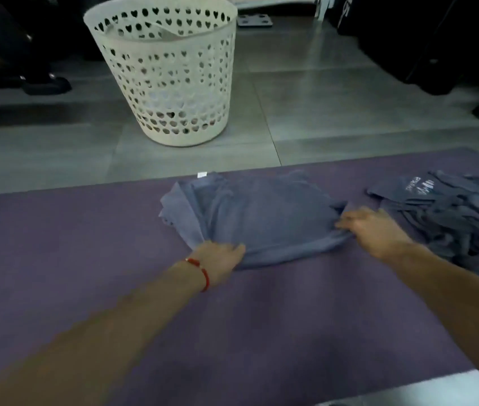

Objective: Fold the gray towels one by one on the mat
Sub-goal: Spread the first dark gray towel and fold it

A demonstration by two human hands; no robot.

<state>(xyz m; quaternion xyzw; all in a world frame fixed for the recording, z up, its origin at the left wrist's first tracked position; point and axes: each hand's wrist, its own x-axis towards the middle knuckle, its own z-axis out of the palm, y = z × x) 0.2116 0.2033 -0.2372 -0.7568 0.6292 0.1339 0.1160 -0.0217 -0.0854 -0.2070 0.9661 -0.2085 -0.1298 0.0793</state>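
A gray towel (261, 215) lies partly folded in the middle of the purple mat (71, 244), with a small white tag at its far left corner. My left hand (220, 259), a red string on its wrist, grips the towel's near left corner. My right hand (370, 230) pinches the towel's near right corner. A stack of folded gray towels (455, 212) with white lettering on top sits on the mat at the right, just beyond my right hand.
A white plastic laundry basket (168, 71) with heart-shaped holes stands on the gray tiled floor beyond the mat. Dark furniture and equipment line the far edge of the room. A pale surface shows at the bottom right corner.
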